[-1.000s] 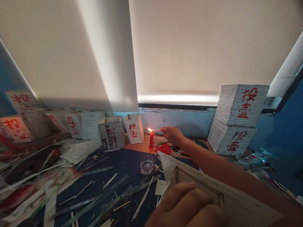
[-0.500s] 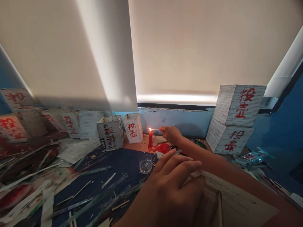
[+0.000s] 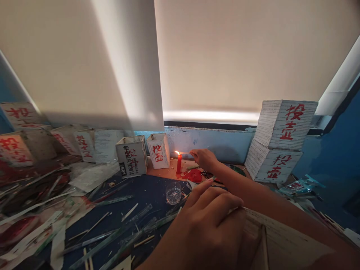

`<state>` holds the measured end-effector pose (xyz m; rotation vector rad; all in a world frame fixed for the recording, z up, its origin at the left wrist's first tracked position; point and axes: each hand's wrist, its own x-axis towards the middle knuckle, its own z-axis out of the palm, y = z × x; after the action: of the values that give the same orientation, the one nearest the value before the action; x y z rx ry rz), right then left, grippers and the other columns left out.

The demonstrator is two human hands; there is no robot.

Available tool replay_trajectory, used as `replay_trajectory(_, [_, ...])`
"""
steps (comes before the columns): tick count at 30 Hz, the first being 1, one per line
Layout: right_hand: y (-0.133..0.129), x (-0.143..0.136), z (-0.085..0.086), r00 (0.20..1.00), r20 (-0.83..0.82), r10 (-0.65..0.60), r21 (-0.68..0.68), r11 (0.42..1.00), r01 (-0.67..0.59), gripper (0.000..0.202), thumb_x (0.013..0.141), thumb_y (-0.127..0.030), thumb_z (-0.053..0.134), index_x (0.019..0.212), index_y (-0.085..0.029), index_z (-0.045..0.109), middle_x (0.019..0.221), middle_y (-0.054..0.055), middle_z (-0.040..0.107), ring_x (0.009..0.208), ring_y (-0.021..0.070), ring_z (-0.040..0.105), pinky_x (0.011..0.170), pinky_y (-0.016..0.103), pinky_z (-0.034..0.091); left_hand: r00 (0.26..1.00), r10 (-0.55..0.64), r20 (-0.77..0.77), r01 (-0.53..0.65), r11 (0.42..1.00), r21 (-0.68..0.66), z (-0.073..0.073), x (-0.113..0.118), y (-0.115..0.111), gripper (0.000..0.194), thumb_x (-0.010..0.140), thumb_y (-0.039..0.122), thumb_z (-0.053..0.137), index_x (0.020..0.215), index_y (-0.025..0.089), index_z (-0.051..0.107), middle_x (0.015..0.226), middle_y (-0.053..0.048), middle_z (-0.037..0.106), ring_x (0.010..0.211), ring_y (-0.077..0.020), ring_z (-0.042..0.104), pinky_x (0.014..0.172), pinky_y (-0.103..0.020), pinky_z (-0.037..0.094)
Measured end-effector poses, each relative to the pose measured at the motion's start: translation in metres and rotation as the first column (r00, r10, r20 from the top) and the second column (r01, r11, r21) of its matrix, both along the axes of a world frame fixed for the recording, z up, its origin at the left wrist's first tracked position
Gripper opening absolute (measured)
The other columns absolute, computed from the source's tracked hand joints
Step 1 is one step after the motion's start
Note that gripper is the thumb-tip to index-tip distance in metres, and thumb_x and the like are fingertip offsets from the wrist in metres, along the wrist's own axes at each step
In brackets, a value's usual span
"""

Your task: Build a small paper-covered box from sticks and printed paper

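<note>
A lit red candle [image 3: 179,164] stands upright on the orange-brown board [image 3: 160,172] near the wall. My right hand [image 3: 206,159] is closed on a thin pale stick [image 3: 185,153], whose far end is at the flame. In the foreground my left hand [image 3: 205,221] is wrapped over the edge of a printed paper-covered box [image 3: 289,236], partly hidden by the hand. Red material [image 3: 194,175] lies just right of the candle's base. A small clear cup [image 3: 173,193] is on the dark blue surface beyond my left hand.
Open boxes with red characters stand at the left, with a small one [image 3: 158,150] left of the candle. Two stacked boxes [image 3: 284,125] are at the right, beside a blue packet [image 3: 302,185]. Sticks, tubes and paper strips litter the surface [image 3: 118,215].
The candle flame stretches further left. My left hand and the box under it have shifted slightly down and right in view. My right hand stays by the candle with the stick.
</note>
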<state>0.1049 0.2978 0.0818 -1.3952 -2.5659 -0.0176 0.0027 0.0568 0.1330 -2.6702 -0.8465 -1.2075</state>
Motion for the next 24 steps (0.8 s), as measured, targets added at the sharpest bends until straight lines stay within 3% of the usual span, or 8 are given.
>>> replay_trajectory(19, [0.0008, -0.0008, -0.0004, 1.000, -0.026, -0.004, 0.011, 1.000, 0.004, 0.030, 0.102, -0.035, 0.065, 0.127, -0.021, 0.065, 0.129, 0.009, 0.067, 0.106, 0.0237, 0.069, 0.090, 0.044, 0.059, 1.000, 0.022, -0.015, -0.022, 1.000, 0.000, -0.0036, -0.0002, 0.0006, 0.015, 0.100, 0.017, 0.059, 0.106, 0.014, 0.073, 0.118, -0.005, 0.077, 0.113, -0.0190, 0.069, 0.119, -0.041, 0.044])
replay_trajectory(24, [0.0029, -0.0015, -0.0020, 0.999, -0.035, 0.001, 0.009, 1.000, -0.001, 0.030, 0.102, -0.035, 0.065, 0.127, -0.021, 0.065, 0.128, 0.009, 0.068, 0.106, 0.0236, 0.069, 0.089, 0.044, 0.059, 1.000, 0.006, 0.002, -0.006, 1.000, -0.004, -0.0043, -0.0005, 0.0012, 0.021, 0.103, 0.019, 0.054, 0.106, 0.013, 0.074, 0.116, -0.007, 0.078, 0.112, -0.0210, 0.070, 0.119, -0.044, 0.044])
